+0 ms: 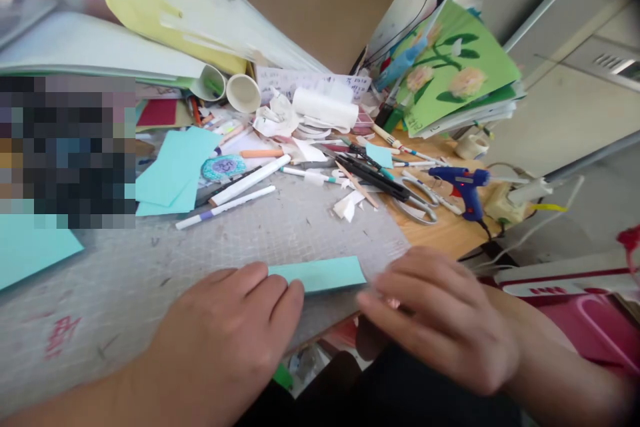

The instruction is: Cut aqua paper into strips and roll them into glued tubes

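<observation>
Both hands are down at the near edge of the table [450,233], working one teal paper strip [320,273] that lies flat on the grey cutting mat [280,227]. The left hand [225,333] lies palm down, fingers loosely extended, fingertips pressing on the strip's left end. The right hand [440,313] comes in from the other side, fingers stretched out flat and blurred, their tips at the strip's right end; whether they pinch the paper or only touch it, I cannot tell.

Beyond the strip, the mat is littered. Two white markers [240,193] lie slanted in the middle, with larger teal paper sheets [175,170] just left of them. To the right, scissors [400,190] lie among pens and paper scraps, and a blue glue gun [465,187] stands on the bare wood near the table's right edge. Further back, two paper cups [230,88] lie on their sides, and a green card with flowers [455,67] tops a stack of paper at the far right.
</observation>
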`<state>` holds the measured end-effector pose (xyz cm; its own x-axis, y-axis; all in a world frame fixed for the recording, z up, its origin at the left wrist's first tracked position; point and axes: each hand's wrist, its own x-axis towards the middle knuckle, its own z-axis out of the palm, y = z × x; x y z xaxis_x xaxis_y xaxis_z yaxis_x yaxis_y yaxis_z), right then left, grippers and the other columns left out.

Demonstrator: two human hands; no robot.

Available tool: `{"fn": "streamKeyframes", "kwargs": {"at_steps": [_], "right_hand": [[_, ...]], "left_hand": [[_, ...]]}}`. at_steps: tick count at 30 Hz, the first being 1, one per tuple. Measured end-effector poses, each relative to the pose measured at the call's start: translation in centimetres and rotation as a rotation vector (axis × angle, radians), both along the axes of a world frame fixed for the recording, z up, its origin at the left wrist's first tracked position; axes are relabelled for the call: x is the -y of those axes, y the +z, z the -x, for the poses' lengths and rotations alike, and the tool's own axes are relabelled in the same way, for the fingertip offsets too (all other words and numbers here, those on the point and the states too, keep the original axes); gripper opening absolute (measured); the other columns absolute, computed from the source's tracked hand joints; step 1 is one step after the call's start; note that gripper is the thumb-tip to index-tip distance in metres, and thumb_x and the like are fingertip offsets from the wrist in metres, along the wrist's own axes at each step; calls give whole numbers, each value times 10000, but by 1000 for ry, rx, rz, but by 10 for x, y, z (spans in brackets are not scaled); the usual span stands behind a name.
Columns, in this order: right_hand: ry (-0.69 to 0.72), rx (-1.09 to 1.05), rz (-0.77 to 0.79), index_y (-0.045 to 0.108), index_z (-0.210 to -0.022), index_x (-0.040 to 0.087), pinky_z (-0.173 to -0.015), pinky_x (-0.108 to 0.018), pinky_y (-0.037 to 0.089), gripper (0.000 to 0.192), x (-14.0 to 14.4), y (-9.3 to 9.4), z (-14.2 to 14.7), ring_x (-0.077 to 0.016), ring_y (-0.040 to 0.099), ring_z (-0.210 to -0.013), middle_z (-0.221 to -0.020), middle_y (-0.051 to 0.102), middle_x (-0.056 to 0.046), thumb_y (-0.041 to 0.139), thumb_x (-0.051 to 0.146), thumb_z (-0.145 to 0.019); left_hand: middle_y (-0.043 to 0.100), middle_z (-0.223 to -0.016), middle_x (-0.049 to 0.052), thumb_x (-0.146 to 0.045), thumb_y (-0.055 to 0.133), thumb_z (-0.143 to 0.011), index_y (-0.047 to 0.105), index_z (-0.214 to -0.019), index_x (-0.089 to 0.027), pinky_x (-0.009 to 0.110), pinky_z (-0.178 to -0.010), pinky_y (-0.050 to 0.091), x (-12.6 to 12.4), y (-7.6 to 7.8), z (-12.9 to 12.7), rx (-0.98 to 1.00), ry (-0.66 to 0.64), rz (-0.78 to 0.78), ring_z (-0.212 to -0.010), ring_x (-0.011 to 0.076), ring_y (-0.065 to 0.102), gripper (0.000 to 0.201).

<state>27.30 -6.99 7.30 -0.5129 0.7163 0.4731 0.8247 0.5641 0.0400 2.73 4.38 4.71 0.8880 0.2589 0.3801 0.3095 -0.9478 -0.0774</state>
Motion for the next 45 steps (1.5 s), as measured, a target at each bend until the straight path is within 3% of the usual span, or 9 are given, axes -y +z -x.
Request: {"fn": "streamKeyframes", "kwargs": {"at_steps": [3,9,16,19,23,28,34,41,45], "right_hand": [[130,59,-44,705,-1034,119,-725,-382,484,178,-23,-10,23,-199,638,-788,-911,735,-61,581,158,-912],[54,12,67,717,-992,113,-694,-382,464,204,-36,-21,21,-210,609,-756,-856,723,-75,521,137,-942],[33,-50,188,710,-970,115,-675,-384,441,250,-42,-23,22,-208,583,-739,-828,691,-85,461,145,-969],[31,-46,202,706,-968,115,-677,-392,435,242,-44,-24,21,-210,577,-736,-842,692,-83,465,144,-967],[39,-51,219,719,-946,110,-644,-392,436,377,-46,-24,21,-212,567,-699,-816,694,-89,345,127,-992],[52,-39,211,714,-1003,98,-636,-395,435,376,-46,-23,20,-217,580,-680,-800,705,-94,340,121,-987],[47,-82,239,708,-886,130,-676,-394,424,415,-49,-21,22,-214,581,-703,-810,699,-96,309,128,-997],[-45,-165,381,671,-900,140,-678,-387,407,272,-48,-28,24,-231,510,-778,-845,626,-82,411,158,-978],[-114,-227,462,653,-872,162,-701,-389,394,221,-50,-31,25,-222,481,-778,-831,592,-61,449,128,-951]], "left_hand": [[642,-662,25,-68,307,-905,640,-768,-209,335,-508,434,-2,-4,-1,10,5,33,-598,227,561,387],[641,-732,17,-82,323,-908,620,-902,-207,330,-569,439,-3,-5,2,3,9,123,-644,209,554,323],[588,-783,7,-64,385,-774,547,-906,-241,316,-559,407,-7,-3,8,-108,18,300,-627,202,531,274],[602,-815,12,-56,371,-774,533,-959,-246,319,-575,415,-9,-4,9,-112,18,294,-647,202,543,310],[620,-908,18,-50,335,-808,532,-1017,-264,336,-571,443,-9,1,8,-196,70,261,-665,207,561,358],[624,-823,27,-108,316,-916,590,-872,-244,344,-514,410,-10,5,5,-126,23,184,-627,203,522,309],[599,-739,24,-169,120,-1024,595,-757,-226,349,-538,412,-13,5,2,-48,16,204,-636,195,491,547],[609,-750,18,-214,65,-1036,646,-814,-230,330,-572,416,-13,6,2,-118,49,251,-649,186,500,622],[594,-693,12,-186,103,-1028,628,-798,-225,329,-560,379,-14,3,0,-24,59,198,-616,189,490,575]]}}
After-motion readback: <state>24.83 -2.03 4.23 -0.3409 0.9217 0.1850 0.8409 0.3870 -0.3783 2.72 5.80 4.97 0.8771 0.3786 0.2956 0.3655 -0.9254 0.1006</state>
